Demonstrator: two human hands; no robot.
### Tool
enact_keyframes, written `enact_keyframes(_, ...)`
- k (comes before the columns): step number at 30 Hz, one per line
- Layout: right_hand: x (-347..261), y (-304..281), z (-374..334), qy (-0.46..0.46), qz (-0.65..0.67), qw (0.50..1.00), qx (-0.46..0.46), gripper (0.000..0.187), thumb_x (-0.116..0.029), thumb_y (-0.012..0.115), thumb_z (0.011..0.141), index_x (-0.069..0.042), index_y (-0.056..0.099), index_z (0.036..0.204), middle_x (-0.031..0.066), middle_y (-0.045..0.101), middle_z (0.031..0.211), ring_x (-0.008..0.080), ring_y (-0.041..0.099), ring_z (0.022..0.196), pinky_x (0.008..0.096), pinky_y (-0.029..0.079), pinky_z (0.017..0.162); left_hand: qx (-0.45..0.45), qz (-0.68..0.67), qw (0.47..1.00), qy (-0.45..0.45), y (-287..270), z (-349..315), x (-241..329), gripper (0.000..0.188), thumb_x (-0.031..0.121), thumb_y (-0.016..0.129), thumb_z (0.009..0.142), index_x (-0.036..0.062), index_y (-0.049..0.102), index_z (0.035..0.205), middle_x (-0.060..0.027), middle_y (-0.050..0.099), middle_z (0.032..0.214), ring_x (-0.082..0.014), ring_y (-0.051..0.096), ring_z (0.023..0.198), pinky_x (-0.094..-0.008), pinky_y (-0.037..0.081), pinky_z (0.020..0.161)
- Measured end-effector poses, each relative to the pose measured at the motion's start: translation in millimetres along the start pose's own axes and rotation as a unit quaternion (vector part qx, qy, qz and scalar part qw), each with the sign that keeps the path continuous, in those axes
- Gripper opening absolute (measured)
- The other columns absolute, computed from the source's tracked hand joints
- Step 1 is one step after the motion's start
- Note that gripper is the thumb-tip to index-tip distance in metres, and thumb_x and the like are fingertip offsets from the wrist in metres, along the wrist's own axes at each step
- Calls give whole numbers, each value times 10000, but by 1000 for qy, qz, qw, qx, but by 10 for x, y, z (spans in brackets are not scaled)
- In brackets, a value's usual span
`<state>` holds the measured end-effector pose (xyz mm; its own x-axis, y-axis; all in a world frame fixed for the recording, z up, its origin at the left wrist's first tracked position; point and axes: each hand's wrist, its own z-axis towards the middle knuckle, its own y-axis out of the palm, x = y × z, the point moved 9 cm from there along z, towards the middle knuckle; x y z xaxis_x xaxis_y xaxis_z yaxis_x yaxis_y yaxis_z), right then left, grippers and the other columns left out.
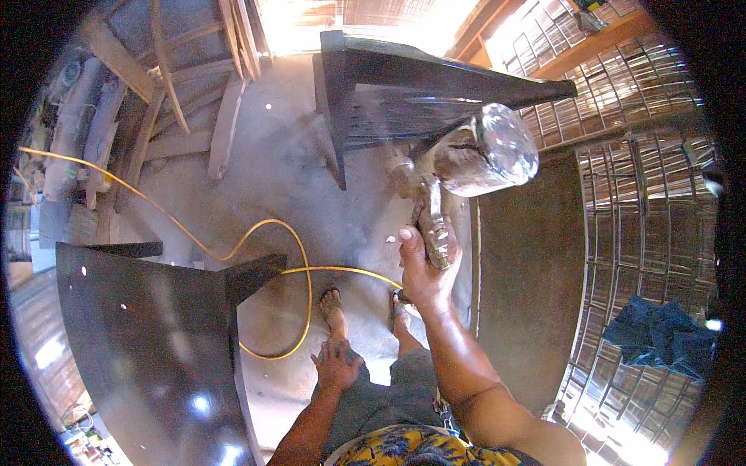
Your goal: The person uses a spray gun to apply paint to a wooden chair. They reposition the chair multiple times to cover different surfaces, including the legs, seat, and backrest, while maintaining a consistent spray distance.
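Spray gun (432, 203): raised just on the near side of the black slatted frame (435, 70); body probably rigid metal.
Right hand (431, 279): closed around the handle (440, 247), near side of the frame.
Left hand (338, 366): spread on the left leg (337, 325), nothing held; farther nearward from the frame.
Cup (505, 151): probably heavy on one side when filled, possibly slippery; best supported from the handle.
Yellow hose (256, 225): likely flexible; looped to the near left of the frame.
Floor (287, 175): grey, beneath the frame.
Room: lattice wall (645, 233) right of the frame, timber (225, 128) left.
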<state>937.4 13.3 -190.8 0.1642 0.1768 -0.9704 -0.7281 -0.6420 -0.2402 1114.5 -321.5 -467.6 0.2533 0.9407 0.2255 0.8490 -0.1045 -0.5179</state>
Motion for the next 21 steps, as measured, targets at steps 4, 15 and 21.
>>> enact_keyframes(4, 88, -199, 17, 26, 43, 995, 88, 278, -250, 768, 971, -48, 576, 974, 7, 570, 688, 95, 499, 605, 296, 441, 544, -12, 9, 1000, 4, 49, 8, 34, 891, 725, 449, 967, 215, 233, 1664, -224, 257, 1694, -442, 134, 1590, -741, 77, 1216)
enact_keyframes(15, -80, -186, -77, 129, 13, 992, -7, 258, -247, 766, 972, -43, 621, 1035, -15, 568, 730, 95, 512, 700, 285, 458, 617, 61, 16, 997, 50, -87, -34, 82, 838, 660, 490, 978, 156, 326, 1627, -225, 304, 1668, -450, 205, 1566, -713, 129, 1224)
enact_keyframes(21, -175, -379, 50, 131, 3, 991, -24, 312, -270, 780, 961, -18, 637, 1079, -17, 614, 767, 88, 522, 714, 286, 476, 645, 149, -72, 983, 79, -380, -74, -71, 782, 472, 612, 986, 50, 352, 1591, -295, 353, 1611, -481, 282, 1521, -652, 212, 1221)
